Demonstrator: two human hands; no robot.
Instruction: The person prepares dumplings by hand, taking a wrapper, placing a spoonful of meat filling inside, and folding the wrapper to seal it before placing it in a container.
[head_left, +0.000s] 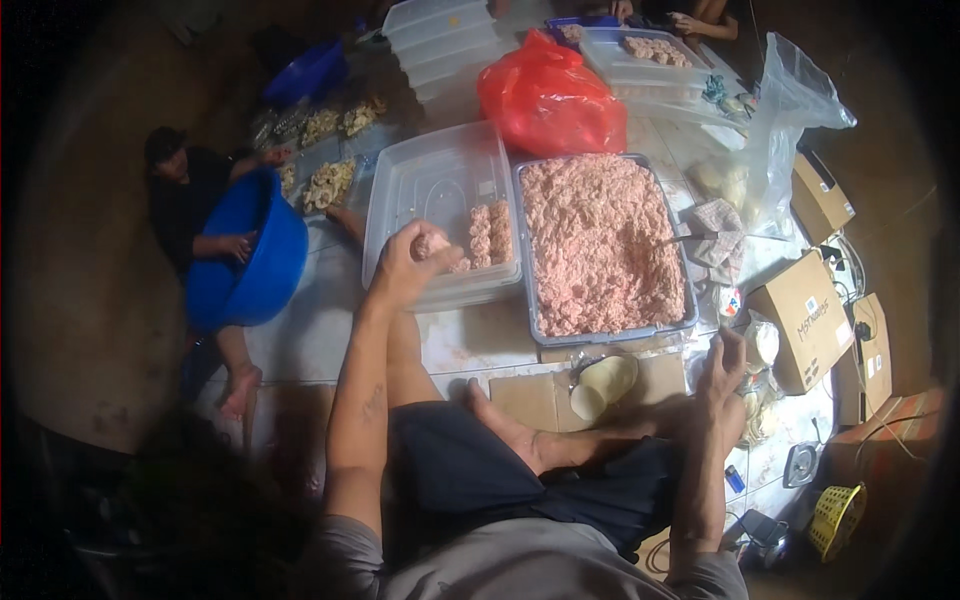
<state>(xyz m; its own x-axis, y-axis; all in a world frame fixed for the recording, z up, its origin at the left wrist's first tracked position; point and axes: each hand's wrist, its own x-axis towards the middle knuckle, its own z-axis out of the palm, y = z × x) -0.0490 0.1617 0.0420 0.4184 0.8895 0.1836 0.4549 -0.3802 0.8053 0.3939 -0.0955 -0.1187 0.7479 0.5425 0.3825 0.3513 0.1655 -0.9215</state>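
My left hand is over the near left part of a clear plastic box, fingers curled round a ball of pink minced mixture. Beside it in the box, shaped pink balls stand in short rows along the right wall. A grey-blue tub heaped with the pink minced mixture is just right of the box, hollowed toward its right side. My right hand is closed by my right knee, near the tub's near right corner; whatever its fingers hold is hidden.
A red plastic bag and stacked clear boxes lie beyond. At left, a person holds a blue basin. Cardboard boxes and cables line the right. A pale cup lies before the tub; a yellow basket sits near right.
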